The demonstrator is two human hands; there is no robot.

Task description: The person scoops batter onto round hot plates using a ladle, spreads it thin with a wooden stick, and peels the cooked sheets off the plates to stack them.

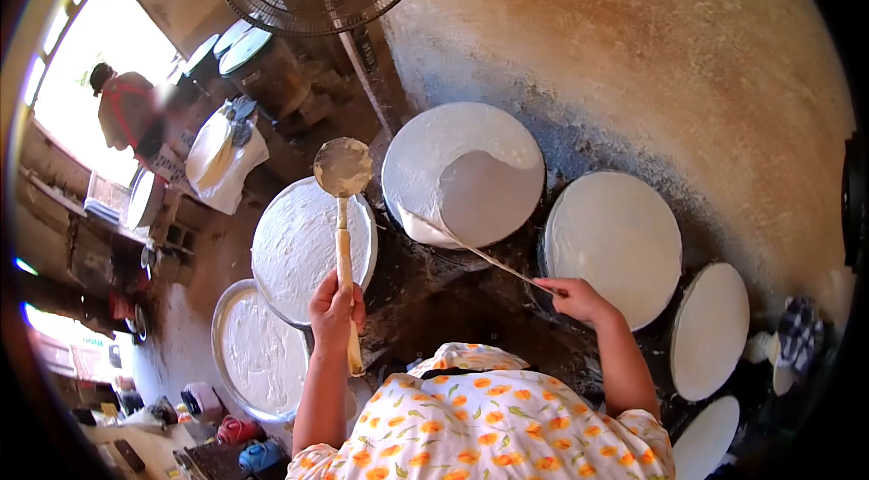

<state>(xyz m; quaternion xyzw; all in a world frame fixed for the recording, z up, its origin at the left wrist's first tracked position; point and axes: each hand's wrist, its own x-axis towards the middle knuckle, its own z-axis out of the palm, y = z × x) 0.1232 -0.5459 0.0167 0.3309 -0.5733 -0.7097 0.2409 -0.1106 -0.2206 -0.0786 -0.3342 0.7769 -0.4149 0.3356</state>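
Note:
My left hand (pixel 338 306) is wrapped round the pale wooden handle of a ladle (pixel 343 167), which is held upright with its coated bowl at the top. My right hand (pixel 577 299) pinches a long thin stick (pixel 493 261). The stick's far end reaches the front left edge of the middle round griddle (pixel 493 199). A thin white sheet (pixel 422 228) lies folded there by the tip, and a smooth grey patch shows beside it. Below the ladle bowl, a round vessel (pixel 299 244) is full of thick white batter.
A white-topped round griddle (pixel 614 249) stands at right, with a white disc (pixel 711 331) leaning beyond it. A tray of white paste (pixel 261 358) sits lower left. Behind stands a pedestal fan (pixel 362 81) by the wall. Another person (pixel 129 109) is near the bright doorway.

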